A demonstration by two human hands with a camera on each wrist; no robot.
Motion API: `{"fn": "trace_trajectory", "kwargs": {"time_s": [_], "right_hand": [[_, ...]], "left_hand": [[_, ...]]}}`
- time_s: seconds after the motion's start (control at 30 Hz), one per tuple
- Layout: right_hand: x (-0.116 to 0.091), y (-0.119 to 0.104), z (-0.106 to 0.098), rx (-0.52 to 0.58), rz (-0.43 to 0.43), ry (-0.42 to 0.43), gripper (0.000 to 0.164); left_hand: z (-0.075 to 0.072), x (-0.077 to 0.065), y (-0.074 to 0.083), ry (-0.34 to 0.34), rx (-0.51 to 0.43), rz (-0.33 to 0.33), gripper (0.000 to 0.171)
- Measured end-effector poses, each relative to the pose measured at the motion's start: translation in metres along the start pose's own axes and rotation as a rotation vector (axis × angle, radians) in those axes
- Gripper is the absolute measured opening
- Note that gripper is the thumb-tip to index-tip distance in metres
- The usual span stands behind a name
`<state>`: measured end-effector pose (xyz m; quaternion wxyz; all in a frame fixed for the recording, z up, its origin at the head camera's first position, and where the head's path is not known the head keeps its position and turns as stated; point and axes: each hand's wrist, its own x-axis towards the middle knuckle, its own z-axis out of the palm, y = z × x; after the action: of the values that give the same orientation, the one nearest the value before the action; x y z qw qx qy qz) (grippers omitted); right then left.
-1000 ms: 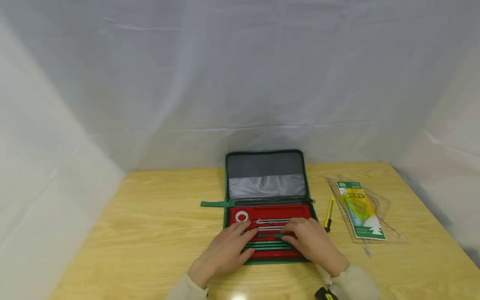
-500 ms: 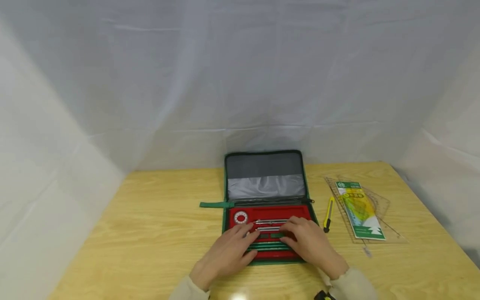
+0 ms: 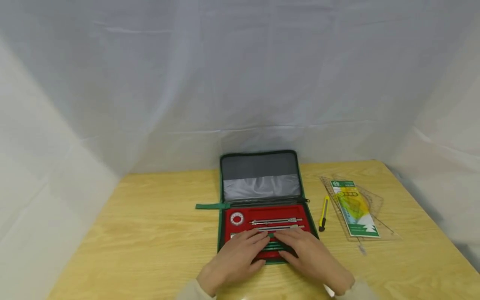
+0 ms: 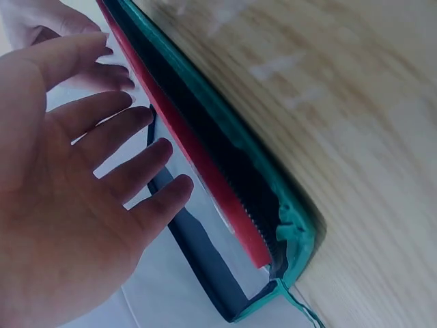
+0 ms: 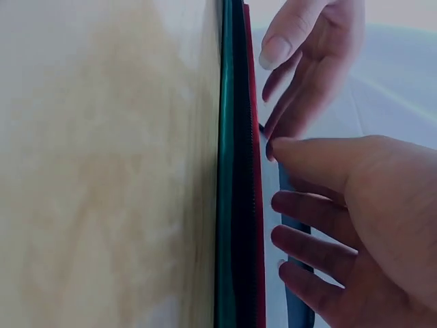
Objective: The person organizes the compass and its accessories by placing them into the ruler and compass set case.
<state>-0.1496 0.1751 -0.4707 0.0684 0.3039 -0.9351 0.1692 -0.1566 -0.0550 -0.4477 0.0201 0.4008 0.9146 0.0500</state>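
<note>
A green zip case (image 3: 270,262) of drawing instruments lies unzipped on the table, its grey-lined lid (image 3: 260,166) folded back. Its red tray (image 3: 283,211) holds a white ring (image 3: 236,218), a metal compass (image 3: 275,221) and a second slim metal tool (image 3: 281,228). My left hand (image 3: 240,254) rests over the tray's front left part with fingers extended. Beside it, my right hand (image 3: 309,254) lies over the front right part, fingers also fairly straight. Their fingertips nearly meet above green strips (image 3: 273,246), which both hands partly hide. In the wrist views, the fingertips are right at the red tray (image 4: 205,184).
To the case's right lies a yellow utility knife (image 3: 324,213). Beyond it are transparent set squares (image 3: 388,233) under a green and yellow packet (image 3: 354,208). A green strap (image 3: 210,206) sticks out left of the case. White sheeting (image 3: 240,83) hangs behind the table.
Both hands have shifted toward the front of the tray and closer together, uncovering more of the metal tools. The view has shifted slightly, and the black-and-yellow object at the bottom edge has left it.
</note>
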Motion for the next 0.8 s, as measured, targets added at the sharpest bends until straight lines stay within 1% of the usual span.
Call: {"fn": "trace_trajectory", "kwargs": {"time_s": [0.13,0.23,0.33,0.53,0.8], "right_hand": [[-0.003,-0.0008,0.0022,0.025,-0.019,-0.058,0.047],[-0.0045,-0.0007,0.0033,0.036,-0.004,-0.101,0.049],[-0.0059,-0.0002,0.0034,0.047,0.01,-0.124,0.05],[-0.0081,0.0005,0.0015,0.063,0.023,-0.139,0.051],[-0.0085,0.0009,0.002,0.079,0.027,-0.094,0.048]], "left_hand": [[0.0018,0.0005,0.0004,-0.006,-0.027,0.001,0.053],[0.0026,0.0008,0.0005,-0.013,-0.048,-0.003,0.055],[0.0036,0.0009,0.0014,-0.02,-0.065,-0.014,0.057],[0.005,0.0025,0.0032,-0.02,-0.069,-0.022,0.057],[0.0047,0.0026,0.0035,0.027,-0.03,0.011,0.051]]}}
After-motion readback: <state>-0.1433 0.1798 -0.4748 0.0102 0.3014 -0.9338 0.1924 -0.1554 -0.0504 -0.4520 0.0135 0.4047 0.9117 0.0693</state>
